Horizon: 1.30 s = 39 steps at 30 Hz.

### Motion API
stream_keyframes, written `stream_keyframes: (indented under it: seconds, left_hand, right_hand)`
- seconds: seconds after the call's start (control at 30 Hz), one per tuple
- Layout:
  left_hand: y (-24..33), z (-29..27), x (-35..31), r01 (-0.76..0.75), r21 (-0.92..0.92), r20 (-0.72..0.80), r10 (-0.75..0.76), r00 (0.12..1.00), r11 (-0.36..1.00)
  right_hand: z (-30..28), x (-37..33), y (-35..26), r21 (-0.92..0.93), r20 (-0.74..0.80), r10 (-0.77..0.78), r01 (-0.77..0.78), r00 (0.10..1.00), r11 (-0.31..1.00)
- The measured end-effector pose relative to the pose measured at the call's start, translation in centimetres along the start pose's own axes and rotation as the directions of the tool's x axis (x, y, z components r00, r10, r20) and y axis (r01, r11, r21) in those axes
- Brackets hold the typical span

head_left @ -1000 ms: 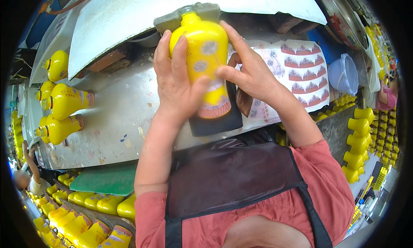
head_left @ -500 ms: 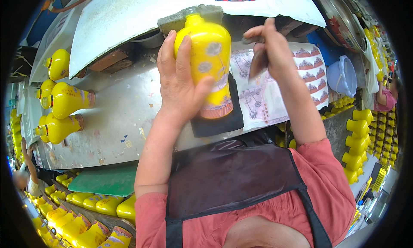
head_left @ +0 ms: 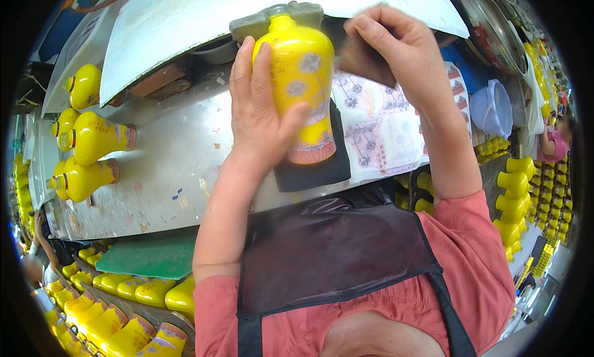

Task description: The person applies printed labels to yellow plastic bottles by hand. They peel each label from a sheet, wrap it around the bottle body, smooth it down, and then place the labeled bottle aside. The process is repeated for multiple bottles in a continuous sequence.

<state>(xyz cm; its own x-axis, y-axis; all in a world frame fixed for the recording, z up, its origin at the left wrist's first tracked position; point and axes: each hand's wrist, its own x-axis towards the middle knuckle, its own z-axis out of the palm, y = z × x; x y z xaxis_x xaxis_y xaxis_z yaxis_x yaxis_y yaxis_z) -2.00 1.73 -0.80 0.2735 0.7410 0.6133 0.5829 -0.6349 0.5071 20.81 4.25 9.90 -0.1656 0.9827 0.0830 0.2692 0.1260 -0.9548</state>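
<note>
A glossy yellow bottle (head_left: 297, 72) with purple flower decals and a pink band round its base lies with its neck toward the far side. Its neck rests against a grey, rough support (head_left: 250, 28), and its base lies over a black pad (head_left: 315, 176). My left hand (head_left: 257, 106) grips the bottle's left side, thumb across the front. To the right of the bottle, my right hand (head_left: 402, 47) is raised with its fingers pinched on a flat brown scraper-like piece (head_left: 362, 63), blurred by motion. The piece appears apart from the bottle.
Several yellow bottles (head_left: 102, 137) lie at the metal table's (head_left: 167, 165) left end. Printed decal sheets (head_left: 377, 131) lie right of the pad, near a pale blue bucket (head_left: 492, 109). A white board (head_left: 179, 29) covers the far side. Racks of yellow bottles (head_left: 111, 320) stand below.
My right hand has turned and moved slightly up and right, swinging the brown piece with it. My left hand keeps its hold, and the bottle has barely shifted.
</note>
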Motion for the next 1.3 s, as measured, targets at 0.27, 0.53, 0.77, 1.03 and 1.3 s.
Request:
stream_keyframes:
  seconds: [0.27, 0.53, 0.77, 1.03, 1.3]
  left_hand:
    - [0.2, 0.3, -0.1, 0.034, -0.042, 0.002, -0.034, 0.999, 0.999]
    - [0.5, 0.2, -0.1, 0.07, -0.046, 0.012, -0.07, 0.997, 0.996]
    - [0.5, 0.3, -0.1, 0.06, -0.038, 0.013, -0.06, 0.998, 0.997]
    - [0.8, 0.1, 0.0, 0.077, -0.014, 0.021, -0.077, 0.997, 0.997]
    - [0.6, 0.0, 0.0, 0.068, -0.016, 0.027, -0.067, 0.997, 0.998]
  right_hand:
    - [3.9, -4.5, 5.1, -0.307, 0.064, 0.116, -0.091, 0.991, 0.947]
    - [3.7, -4.2, 5.1, -0.324, 0.068, 0.103, -0.076, 0.992, 0.943]
    - [3.9, -4.1, 5.3, -0.309, 0.068, 0.072, -0.048, 0.995, 0.95]
    - [3.6, -4.3, 5.5, -0.362, 0.089, 0.09, -0.052, 0.992, 0.931]
    - [1.5, -2.4, 2.9, 0.007, 0.029, 0.182, -0.183, 0.983, 0.983]
